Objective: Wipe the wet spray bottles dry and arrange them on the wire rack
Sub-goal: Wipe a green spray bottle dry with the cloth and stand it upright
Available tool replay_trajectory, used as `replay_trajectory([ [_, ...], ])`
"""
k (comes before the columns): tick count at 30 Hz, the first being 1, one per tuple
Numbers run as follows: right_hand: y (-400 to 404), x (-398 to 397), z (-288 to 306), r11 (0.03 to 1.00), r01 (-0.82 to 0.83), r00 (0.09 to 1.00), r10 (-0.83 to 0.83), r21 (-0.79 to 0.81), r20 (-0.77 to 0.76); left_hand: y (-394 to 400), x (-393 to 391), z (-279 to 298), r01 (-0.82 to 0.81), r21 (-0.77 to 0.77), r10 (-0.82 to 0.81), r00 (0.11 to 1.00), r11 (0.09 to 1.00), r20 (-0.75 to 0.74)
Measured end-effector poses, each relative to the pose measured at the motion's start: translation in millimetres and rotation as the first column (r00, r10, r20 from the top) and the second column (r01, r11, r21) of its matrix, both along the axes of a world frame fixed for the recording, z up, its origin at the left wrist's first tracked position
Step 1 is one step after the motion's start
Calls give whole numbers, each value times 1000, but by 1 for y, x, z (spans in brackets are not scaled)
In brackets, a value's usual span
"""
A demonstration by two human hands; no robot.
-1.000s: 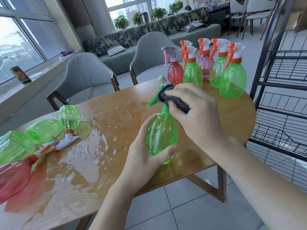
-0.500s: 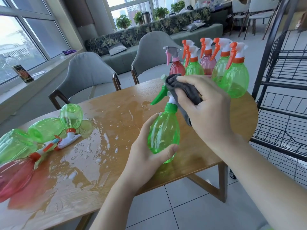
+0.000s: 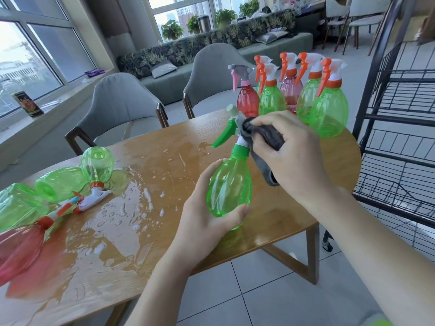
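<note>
My left hand [image 3: 202, 222] grips the belly of a green spray bottle [image 3: 229, 184] with a green trigger, held upright above the wooden table [image 3: 146, 161]. My right hand [image 3: 294, 156] holds a dark grey cloth [image 3: 266, 137] bunched against the bottle's white neck and spray head. Several upright bottles [image 3: 329, 111], green and pink with orange triggers, stand in a cluster at the table's far right. Several more bottles [image 3: 58, 184] lie on their sides at the left in a puddle. The black wire rack [image 3: 400, 128] stands to the right of the table.
Water drops and puddles [image 3: 122, 208] cover the table's left and middle. Two grey chairs [image 3: 122, 104] stand behind the table. A windowsill with a can [image 3: 28, 104] runs along the left. Tiled floor [image 3: 270, 290] lies below the table's near edge.
The cloth in my right hand has shifted from over the spray head to its back and the neck, so the trigger and nozzle show more. The held bottle sits a little higher.
</note>
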State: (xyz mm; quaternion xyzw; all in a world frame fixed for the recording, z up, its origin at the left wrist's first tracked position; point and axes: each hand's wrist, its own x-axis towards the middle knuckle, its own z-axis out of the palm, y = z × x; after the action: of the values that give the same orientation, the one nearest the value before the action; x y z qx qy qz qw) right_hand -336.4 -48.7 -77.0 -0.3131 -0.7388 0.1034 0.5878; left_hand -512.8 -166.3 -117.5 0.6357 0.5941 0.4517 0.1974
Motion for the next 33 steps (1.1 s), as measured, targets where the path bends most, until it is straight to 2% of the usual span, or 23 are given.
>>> replay_trajectory([
  [4,-5,2,0,994,-103,992,104,-20,69,1,-2,0,5,6,-5,1000,1000,3],
  [10,0,6,-4,993,6,998,-14,-120,-65,0,0,0,6,-6,-6,1000,1000,-4],
  [14,-10,1,-6,984,-126,992,125,-129,-22,-2,1,3,4,-6,-4,1000,1000,16],
  [17,1,8,-14,979,-17,999,10,-204,-35,-2,2,3,11,-24,-10,999,1000,36],
  [21,24,30,-31,907,124,990,-140,-403,-9,1,5,0,11,-37,-9,999,999,41],
  [27,37,55,-43,831,121,980,-187,-543,-67,54,26,7,30,-138,-25,999,990,39],
  [30,43,69,-43,803,155,965,-248,-575,-87,100,45,8,-27,-200,31,999,979,14],
  [33,47,82,-41,793,175,951,-290,-584,-109,150,64,7,-79,-188,80,997,979,-1],
])
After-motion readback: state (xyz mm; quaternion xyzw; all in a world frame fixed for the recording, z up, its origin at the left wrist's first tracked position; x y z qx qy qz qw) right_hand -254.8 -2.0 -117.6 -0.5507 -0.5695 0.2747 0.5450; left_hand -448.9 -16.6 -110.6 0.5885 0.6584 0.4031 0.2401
